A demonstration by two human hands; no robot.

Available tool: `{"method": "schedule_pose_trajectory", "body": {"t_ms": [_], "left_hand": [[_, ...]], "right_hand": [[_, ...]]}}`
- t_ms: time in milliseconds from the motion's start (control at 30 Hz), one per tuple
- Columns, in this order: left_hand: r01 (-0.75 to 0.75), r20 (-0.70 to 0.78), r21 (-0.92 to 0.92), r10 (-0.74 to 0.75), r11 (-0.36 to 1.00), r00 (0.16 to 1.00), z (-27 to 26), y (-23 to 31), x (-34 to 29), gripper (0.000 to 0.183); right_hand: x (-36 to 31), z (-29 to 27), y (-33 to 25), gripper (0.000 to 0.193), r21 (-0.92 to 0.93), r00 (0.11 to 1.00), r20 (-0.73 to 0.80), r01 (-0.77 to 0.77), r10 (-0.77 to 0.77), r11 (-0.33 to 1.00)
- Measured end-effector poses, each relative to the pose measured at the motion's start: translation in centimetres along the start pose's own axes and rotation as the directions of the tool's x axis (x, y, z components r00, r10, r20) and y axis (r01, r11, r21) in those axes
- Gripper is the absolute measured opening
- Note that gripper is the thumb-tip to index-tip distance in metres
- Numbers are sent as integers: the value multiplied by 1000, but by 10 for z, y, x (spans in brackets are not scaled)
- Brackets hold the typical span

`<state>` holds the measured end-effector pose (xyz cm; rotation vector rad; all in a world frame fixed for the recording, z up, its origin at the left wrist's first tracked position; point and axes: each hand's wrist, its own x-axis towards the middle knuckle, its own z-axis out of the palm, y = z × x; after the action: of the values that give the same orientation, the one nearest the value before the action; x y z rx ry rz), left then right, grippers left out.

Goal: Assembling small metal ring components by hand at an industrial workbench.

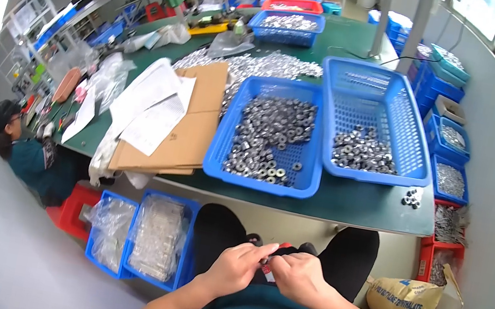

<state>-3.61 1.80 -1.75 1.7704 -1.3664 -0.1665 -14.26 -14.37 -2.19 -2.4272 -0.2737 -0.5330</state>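
Above my lap, my left hand (236, 269) and my right hand (299, 276) are drawn together, thumbs and fingers pinched in. Between them shows a small item with red and pale parts (268, 272), mostly covered by the fingers, so I cannot tell its kind. Ahead on the green table (371, 206), a blue basket (255, 184) holds many small round metal parts (275, 126) with centre holes. To its right, a second, tilted blue basket (382, 178) holds a smaller heap of similar parts (364, 150). Several loose ones (412, 198) lie near the table's right corner.
Cardboard (196, 125) with paper sheets (153, 108) lies left of the baskets. Silvery parts (276, 65) are spread behind. Blue bins with bagged parts (158, 238) stand at my left, a yellow sack (403, 304) at my right. A co-worker (39, 154) sits at the far left.
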Motion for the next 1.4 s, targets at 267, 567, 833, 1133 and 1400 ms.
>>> {"method": "schedule_pose_trajectory", "body": {"t_ms": [267,567,833,1133,1400], "left_hand": [[-150,60,161,142,975,988,8,6,16,53],[-169,160,80,154,982,975,11,13,51,54],[348,272,-461,-243,817,931,8,19,63,58],[492,351,-649,-346,580,870,8,11,38,59],[474,303,-605,-365,640,880,6,10,30,56]], "right_hand": [[-15,8,4,16,517,806,187,-566,561,642],[-34,-1,19,11,438,853,-101,-424,512,793],[-28,-32,21,18,891,716,358,-454,599,11],[-35,-9,27,21,798,716,576,-388,395,-461],[-33,5,29,22,748,740,594,-364,315,-556]]}}
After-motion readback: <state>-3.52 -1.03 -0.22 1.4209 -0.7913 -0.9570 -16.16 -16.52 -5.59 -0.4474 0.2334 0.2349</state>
